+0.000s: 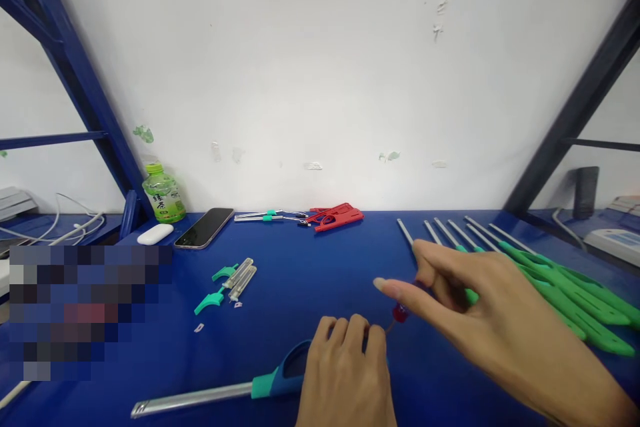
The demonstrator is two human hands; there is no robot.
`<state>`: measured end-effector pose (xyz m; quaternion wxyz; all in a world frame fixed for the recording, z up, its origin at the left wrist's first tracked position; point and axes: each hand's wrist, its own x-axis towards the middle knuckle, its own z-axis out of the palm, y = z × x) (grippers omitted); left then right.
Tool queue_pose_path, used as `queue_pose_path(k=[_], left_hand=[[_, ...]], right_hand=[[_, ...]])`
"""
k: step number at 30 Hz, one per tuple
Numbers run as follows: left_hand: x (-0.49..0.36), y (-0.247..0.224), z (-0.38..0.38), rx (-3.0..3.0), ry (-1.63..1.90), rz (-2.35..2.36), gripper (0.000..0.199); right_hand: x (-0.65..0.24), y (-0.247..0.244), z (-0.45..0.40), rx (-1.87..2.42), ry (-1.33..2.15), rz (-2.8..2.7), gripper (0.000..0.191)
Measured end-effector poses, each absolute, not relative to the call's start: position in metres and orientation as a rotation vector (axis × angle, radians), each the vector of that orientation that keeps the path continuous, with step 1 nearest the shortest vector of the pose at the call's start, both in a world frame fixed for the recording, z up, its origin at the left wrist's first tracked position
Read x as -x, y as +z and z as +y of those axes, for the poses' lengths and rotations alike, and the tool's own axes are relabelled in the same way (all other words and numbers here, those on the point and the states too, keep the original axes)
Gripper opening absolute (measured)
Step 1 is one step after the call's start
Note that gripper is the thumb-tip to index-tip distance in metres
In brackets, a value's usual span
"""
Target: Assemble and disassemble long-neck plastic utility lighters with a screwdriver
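Observation:
My left hand (347, 367) is closed over the blue handle of a long-nosed lighter (287, 377), pressing it on the table. The lighter's metal tube points left, behind a teal collar. In my right hand (465, 293) is a screwdriver (400, 312) with a translucent red handle, held between curled fingers and thumb. Its thin shaft slants down to the lighter handle beside my left fingers; the tip is hidden. Left of my hands lie clear fuel tanks (243, 280), teal triggers (209, 300) and small pale pieces (199, 328).
Several green lighters (575, 293) lie at the right, tubes pointing away. Red handle shells (335, 215) and metal tubes (260, 217) with teal collars lie along the wall. A phone (205, 228), a white earbud case (155, 234) and a green bottle (163, 193) stand back left.

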<state>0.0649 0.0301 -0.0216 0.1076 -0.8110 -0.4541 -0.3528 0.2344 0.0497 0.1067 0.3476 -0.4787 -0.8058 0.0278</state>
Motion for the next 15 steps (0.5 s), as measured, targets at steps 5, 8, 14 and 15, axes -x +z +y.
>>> queue_pose_path(k=[5,8,14,15], left_hand=[[-0.059,-0.02,0.033,2.443,-1.024,-1.277,0.025],[-0.059,-0.017,0.032,2.472,-1.024,-1.287,0.023],[-0.063,-0.014,0.028,2.457,-1.045,-1.347,0.023],[-0.064,-0.013,0.028,2.454,-1.049,-1.355,0.023]], right_hand=[[-0.242,0.108,0.045,1.269,0.095,-2.099,0.048],[-0.252,0.11,0.041,1.275,0.149,-2.082,0.04],[-0.251,0.113,0.044,1.195,0.355,-2.16,0.027],[-0.25,0.112,0.045,1.219,0.35,-2.156,0.027]])
